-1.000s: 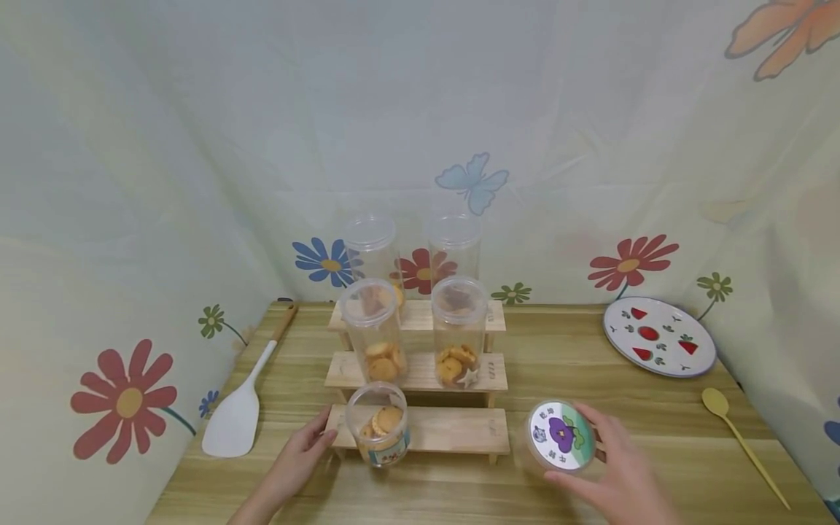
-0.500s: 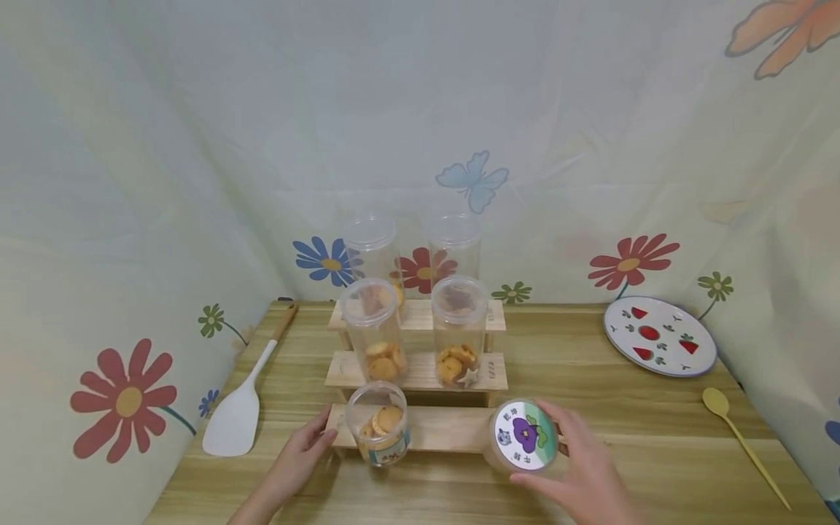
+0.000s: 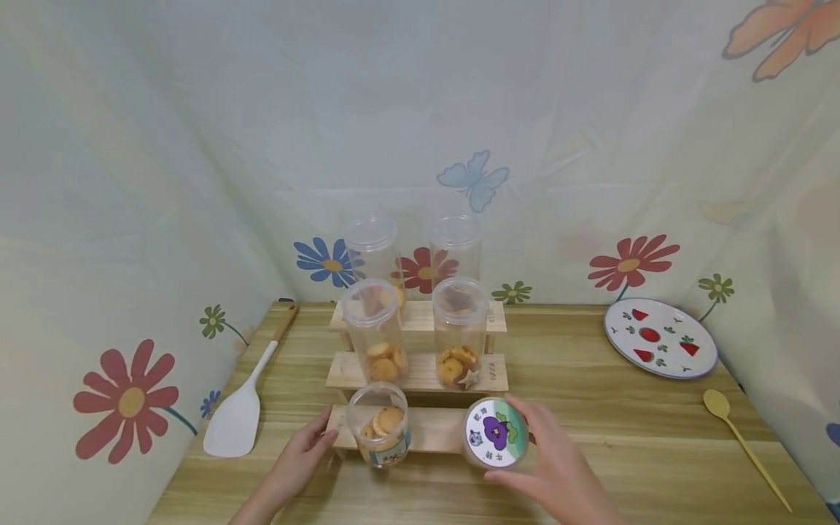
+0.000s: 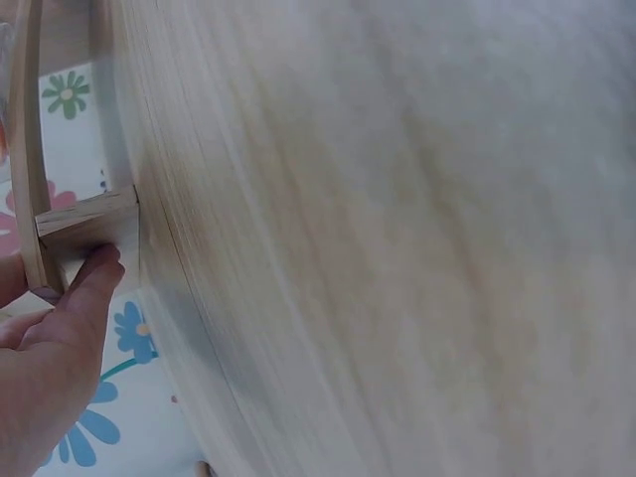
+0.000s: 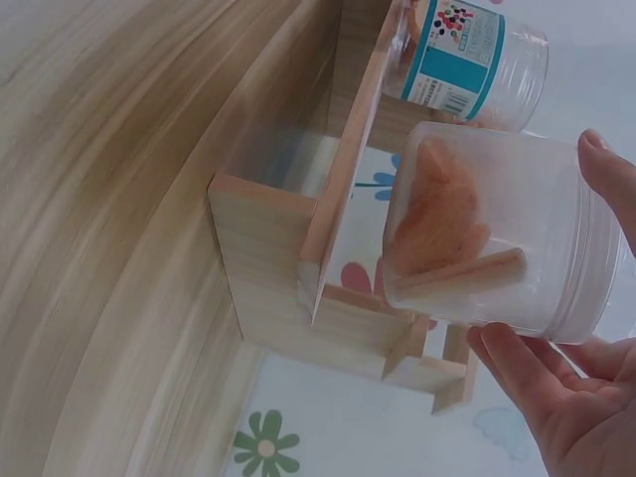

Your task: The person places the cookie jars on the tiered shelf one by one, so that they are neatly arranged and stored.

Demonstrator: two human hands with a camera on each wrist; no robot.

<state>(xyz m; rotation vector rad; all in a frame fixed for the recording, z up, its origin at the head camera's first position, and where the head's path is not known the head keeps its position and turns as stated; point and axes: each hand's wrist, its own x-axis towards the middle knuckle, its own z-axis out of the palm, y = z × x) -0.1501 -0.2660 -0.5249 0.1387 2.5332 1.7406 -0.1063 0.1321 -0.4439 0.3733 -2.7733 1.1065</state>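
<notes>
My right hand (image 3: pixel 547 459) grips a squat clear jar (image 5: pixel 467 234) near its lid, fingers on one side and thumb on the other. Its round lid (image 3: pixel 496 433) shows a purple flower, and orange-brown pieces lie inside. In the head view the jar overlaps the right end of the lowest step (image 3: pixel 436 430) of a wooden stepped rack. In the right wrist view a gap shows between its base and the board. At that step's left end, my left hand (image 3: pixel 303 453) holds the rack by its edge and support (image 4: pixel 89 219). A labelled cookie jar (image 3: pixel 378 426) stands on the step's left part.
Two tall lidded jars, a left one (image 3: pixel 377 332) and a right one (image 3: pixel 459 332), stand on the middle step. Two more are on the top step (image 3: pixel 416 315). A white spatula (image 3: pixel 235 419) lies left; a patterned plate (image 3: pixel 663 321) and a yellow spoon (image 3: pixel 741 441) are right.
My right hand has carried the flower-lidded jar leftward, from beside the rack to over the right end of the lowest step. The left hand has stayed in place.
</notes>
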